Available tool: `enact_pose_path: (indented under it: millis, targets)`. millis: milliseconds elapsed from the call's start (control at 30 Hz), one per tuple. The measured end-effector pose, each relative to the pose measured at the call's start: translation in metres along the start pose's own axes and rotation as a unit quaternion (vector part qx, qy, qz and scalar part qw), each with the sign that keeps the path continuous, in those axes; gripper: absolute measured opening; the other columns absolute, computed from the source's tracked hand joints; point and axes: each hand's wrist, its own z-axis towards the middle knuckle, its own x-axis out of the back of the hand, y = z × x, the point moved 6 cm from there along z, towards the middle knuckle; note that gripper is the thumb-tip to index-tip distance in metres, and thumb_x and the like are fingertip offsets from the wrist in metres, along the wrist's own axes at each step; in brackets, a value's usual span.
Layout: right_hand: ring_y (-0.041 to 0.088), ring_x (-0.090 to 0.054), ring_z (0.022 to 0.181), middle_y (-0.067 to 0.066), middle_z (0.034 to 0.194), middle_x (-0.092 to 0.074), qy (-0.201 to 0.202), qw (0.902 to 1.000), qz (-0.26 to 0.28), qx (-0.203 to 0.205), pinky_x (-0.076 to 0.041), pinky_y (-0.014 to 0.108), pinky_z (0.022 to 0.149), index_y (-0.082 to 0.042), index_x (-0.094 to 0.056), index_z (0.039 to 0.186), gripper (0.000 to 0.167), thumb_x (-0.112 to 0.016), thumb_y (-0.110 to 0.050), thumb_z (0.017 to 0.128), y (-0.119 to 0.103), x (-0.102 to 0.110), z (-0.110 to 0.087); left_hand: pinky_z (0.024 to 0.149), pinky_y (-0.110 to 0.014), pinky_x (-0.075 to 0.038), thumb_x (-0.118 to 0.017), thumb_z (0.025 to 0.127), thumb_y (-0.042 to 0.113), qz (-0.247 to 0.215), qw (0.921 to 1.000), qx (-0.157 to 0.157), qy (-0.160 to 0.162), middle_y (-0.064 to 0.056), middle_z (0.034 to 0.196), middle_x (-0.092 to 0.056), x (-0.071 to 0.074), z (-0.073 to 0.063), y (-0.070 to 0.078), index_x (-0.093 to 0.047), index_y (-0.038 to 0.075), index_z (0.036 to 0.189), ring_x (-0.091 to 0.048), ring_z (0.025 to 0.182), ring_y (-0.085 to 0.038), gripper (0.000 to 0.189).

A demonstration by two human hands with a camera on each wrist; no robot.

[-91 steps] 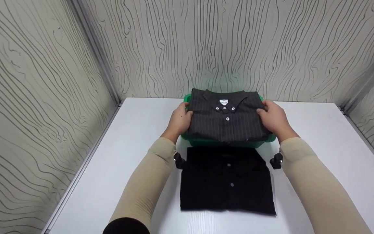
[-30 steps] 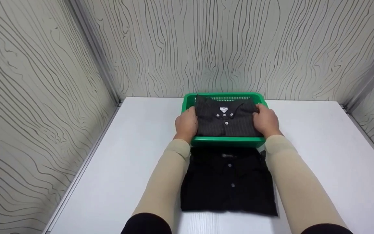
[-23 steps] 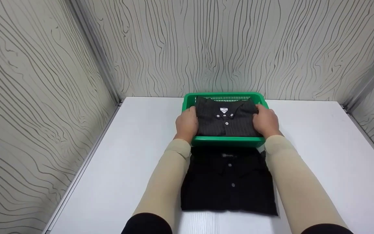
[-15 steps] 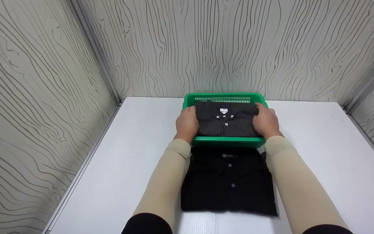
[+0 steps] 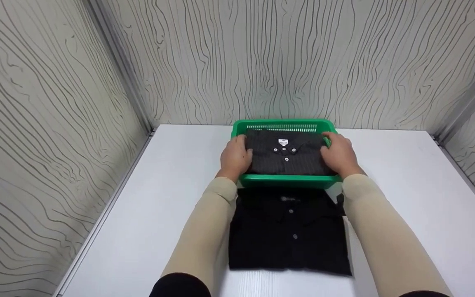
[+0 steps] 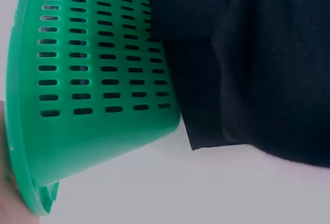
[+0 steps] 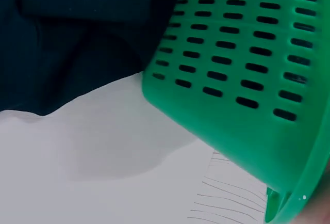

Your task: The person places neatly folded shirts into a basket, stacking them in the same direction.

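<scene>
A folded dark pinstriped button-down shirt (image 5: pixel 270 159) lies collar-up inside a green plastic basket (image 5: pixel 289 178). My left hand (image 5: pixel 236 156) reaches over the basket's left rim, its thumb at the shirt's left edge. Over the opposite rim is my right hand (image 5: pixel 338 153), fingers and thumb spread, with green basket wall showing between them. The undersides of both hands are hidden from above. In front of the basket a folded black shirt (image 5: pixel 278 243) lies flat on the table.
The white table (image 5: pixel 146 231) carries the basket near the patterned back wall (image 5: pixel 237 62). Slotted basket sides (image 6: pixel 87 74) show close up in both wrist views, and the black shirt's dark cloth (image 7: pixel 82 38) lies right beside the basket. Another patterned wall (image 5: pixel 48 123) rises at left.
The pinstriped shirt has gone down from above the rim into the basket, and its collar end has settled flat. Just now both hands have moved slightly outward. The black shirt stays put.
</scene>
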Motion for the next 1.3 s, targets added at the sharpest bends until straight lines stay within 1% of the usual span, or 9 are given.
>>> enact_pose_path:
  millis: [100,200,400,600,767,833,1000,1167,1300]
  targets:
    - [0.045,-0.041,0.131,0.027,0.144,-0.045,0.002,1.0,0.007,0.004,-0.034,0.063,0.107,-0.002,-0.044,0.15,0.052,-0.046,-0.014,0.1,-0.002,0.004,-0.003,0.105,-0.04,-0.044,-0.062,0.102,0.029,-0.027,0.9996,0.001,-0.003,-0.009,0.139,-0.056,0.002,-0.002,-0.002,-0.05,0.01,0.145,-0.054,0.127,-0.022,0.048]
    - [0.043,-0.044,0.126,0.027,0.144,-0.044,0.001,0.9999,0.015,0.002,-0.037,0.062,0.104,-0.002,-0.042,0.152,0.054,-0.046,-0.016,0.1,-0.002,0.01,-0.008,0.107,-0.041,-0.042,-0.061,0.102,0.03,-0.057,0.9983,-0.005,-0.008,-0.008,0.14,-0.055,0.006,-0.006,-0.004,-0.049,0.011,0.146,-0.053,0.128,-0.022,0.049]
    - [0.042,-0.044,0.126,0.028,0.149,-0.039,-0.017,0.9993,0.031,-0.007,-0.038,0.063,0.102,-0.002,-0.036,0.155,0.057,-0.047,-0.02,0.102,0.001,0.018,-0.018,0.108,-0.041,-0.041,-0.059,0.103,0.035,-0.107,0.9936,-0.025,-0.027,-0.008,0.14,-0.052,0.014,-0.016,-0.009,-0.046,0.013,0.148,-0.049,0.129,-0.02,0.052]
    - [0.044,-0.041,0.132,0.029,0.151,-0.037,-0.023,0.9986,0.047,-0.009,-0.035,0.063,0.106,-0.001,-0.033,0.155,0.059,-0.047,-0.023,0.103,0.007,0.021,-0.028,0.109,-0.041,-0.04,-0.06,0.102,0.034,-0.134,0.9901,-0.027,-0.033,-0.007,0.138,-0.051,0.02,-0.024,-0.013,-0.046,0.012,0.148,-0.049,0.127,-0.018,0.053]
    - [0.045,-0.038,0.138,0.028,0.152,-0.037,-0.027,0.9973,0.068,-0.009,-0.035,0.063,0.107,-0.001,-0.029,0.157,0.062,-0.046,-0.03,0.105,0.008,0.023,-0.041,0.108,-0.04,-0.041,-0.06,0.102,0.033,-0.149,0.9875,-0.037,-0.039,-0.006,0.136,-0.051,0.025,-0.034,-0.014,-0.045,0.01,0.148,-0.049,0.125,-0.017,0.054]
    - [0.046,-0.037,0.139,0.028,0.152,-0.037,-0.028,0.9965,0.077,-0.013,-0.036,0.064,0.106,-0.001,-0.027,0.157,0.063,-0.046,-0.032,0.105,0.009,0.025,-0.047,0.107,-0.04,-0.042,-0.06,0.103,0.033,-0.152,0.9866,-0.042,-0.042,-0.006,0.137,-0.051,0.027,-0.039,-0.014,-0.044,0.01,0.149,-0.049,0.126,-0.017,0.054]
    - [0.046,-0.038,0.138,0.028,0.151,-0.04,-0.026,0.9951,0.093,-0.02,-0.039,0.064,0.104,0.001,-0.025,0.158,0.067,-0.047,-0.035,0.105,0.011,0.028,-0.063,0.107,-0.039,-0.043,-0.059,0.103,0.034,-0.153,0.9861,-0.049,-0.043,-0.007,0.139,-0.05,0.034,-0.059,-0.014,-0.044,0.01,0.149,-0.049,0.128,-0.018,0.054]
    - [0.048,-0.04,0.137,0.031,0.149,-0.041,-0.012,0.9955,0.09,-0.025,-0.038,0.065,0.104,0.003,-0.024,0.157,0.069,-0.046,-0.038,0.105,0.019,0.033,-0.083,0.105,-0.042,-0.044,-0.06,0.102,0.033,-0.145,0.9872,-0.05,-0.045,-0.008,0.138,-0.051,0.038,-0.077,-0.015,-0.045,0.01,0.149,-0.05,0.128,-0.021,0.055]
    - [0.049,-0.041,0.135,0.032,0.148,-0.041,-0.004,0.9959,0.083,-0.036,-0.04,0.065,0.101,0.004,-0.023,0.157,0.069,-0.047,-0.037,0.106,0.029,0.034,-0.098,0.103,-0.044,-0.045,-0.061,0.102,0.032,-0.144,0.9875,-0.042,-0.048,-0.01,0.136,-0.053,0.039,-0.091,-0.019,-0.045,0.009,0.149,-0.051,0.127,-0.023,0.054]
